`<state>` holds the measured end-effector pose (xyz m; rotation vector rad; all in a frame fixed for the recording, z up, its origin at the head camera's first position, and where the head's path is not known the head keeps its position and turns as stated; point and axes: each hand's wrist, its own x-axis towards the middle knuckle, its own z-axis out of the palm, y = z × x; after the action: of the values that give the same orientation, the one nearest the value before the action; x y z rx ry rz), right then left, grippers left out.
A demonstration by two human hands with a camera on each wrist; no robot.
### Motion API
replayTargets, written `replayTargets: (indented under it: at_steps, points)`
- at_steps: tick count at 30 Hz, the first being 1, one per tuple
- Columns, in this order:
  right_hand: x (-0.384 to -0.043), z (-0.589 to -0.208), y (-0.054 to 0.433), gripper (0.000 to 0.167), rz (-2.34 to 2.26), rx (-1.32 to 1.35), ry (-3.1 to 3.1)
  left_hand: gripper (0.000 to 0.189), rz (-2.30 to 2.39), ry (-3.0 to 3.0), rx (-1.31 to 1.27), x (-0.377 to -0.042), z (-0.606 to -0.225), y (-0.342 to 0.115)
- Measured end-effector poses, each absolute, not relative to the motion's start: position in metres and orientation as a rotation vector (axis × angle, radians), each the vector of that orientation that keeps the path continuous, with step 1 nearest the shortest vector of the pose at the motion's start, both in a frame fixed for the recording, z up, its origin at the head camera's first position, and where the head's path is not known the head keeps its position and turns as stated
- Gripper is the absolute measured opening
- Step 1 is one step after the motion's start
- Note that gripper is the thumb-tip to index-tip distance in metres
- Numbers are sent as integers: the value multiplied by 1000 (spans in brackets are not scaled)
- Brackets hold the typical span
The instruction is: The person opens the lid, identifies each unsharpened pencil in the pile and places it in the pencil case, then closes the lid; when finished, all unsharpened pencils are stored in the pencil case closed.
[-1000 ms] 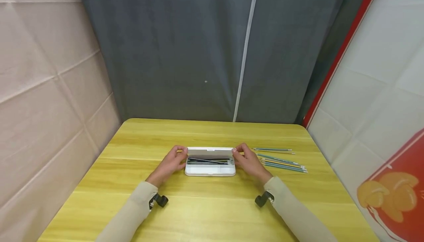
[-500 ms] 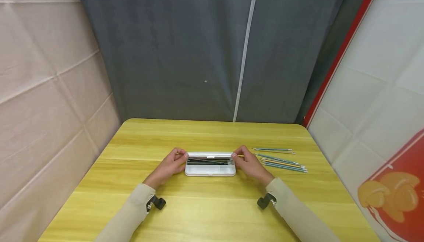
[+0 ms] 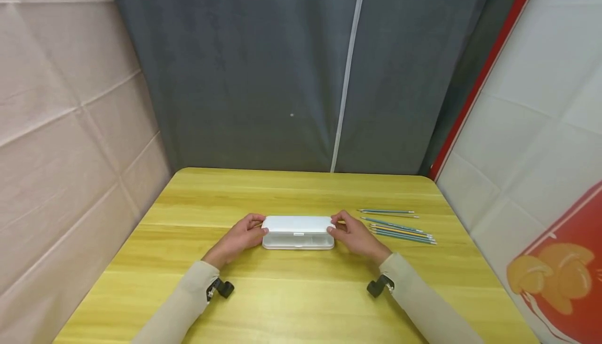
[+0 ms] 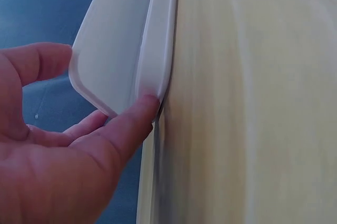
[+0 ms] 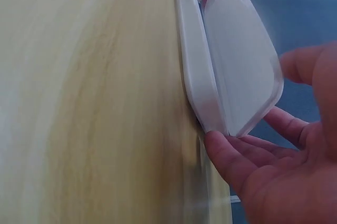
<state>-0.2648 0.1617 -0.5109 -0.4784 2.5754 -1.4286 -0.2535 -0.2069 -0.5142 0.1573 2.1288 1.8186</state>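
A white pencil case (image 3: 298, 245) rests at mid-table in the head view, its lid (image 3: 297, 224) tilted partway down over the base. Only the front strip of the inside shows beneath the lid's edge; the pencils inside are hidden. My left hand (image 3: 239, 238) holds the left end between its digits. At the right end my right hand (image 3: 355, 237) does the same. The left wrist view has one fingertip at the edge of the lid (image 4: 108, 40) and another against the base's corner. A matching grip on the lid (image 5: 239, 50) and base appears in the right wrist view.
Several loose pencils (image 3: 402, 233), green, blue and yellow, lie to the right of my right hand, with a separate pair (image 3: 386, 211) behind them. The yellow wooden table (image 3: 301, 297) ends at a grey curtain (image 3: 244, 72). Pale fabric walls flank both sides.
The lid has swung from upright, down and toward me, covering the pencils in the case. Both hands moved with it at the two ends. The loose pencils stayed put.
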Motion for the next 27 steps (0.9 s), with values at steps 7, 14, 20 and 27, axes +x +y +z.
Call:
replayTargets:
  at_steps: [7,14,20,27]
  points:
    - [-264,-516,163,45,-1376,-510,2596,72,1723,2185,285,-250,-516,-213]
    - [-263,-519,163,63,-1385,-503,2590,73,1688,2211,305,-248,-516,-214]
    - [-262,-521,161,68,-1403,-514,2573,74,1678,2238,297,-248,-515,-209]
    - [-262,-522,158,71,-1410,-444,2578,77,1654,2278,260,-249,-513,-206]
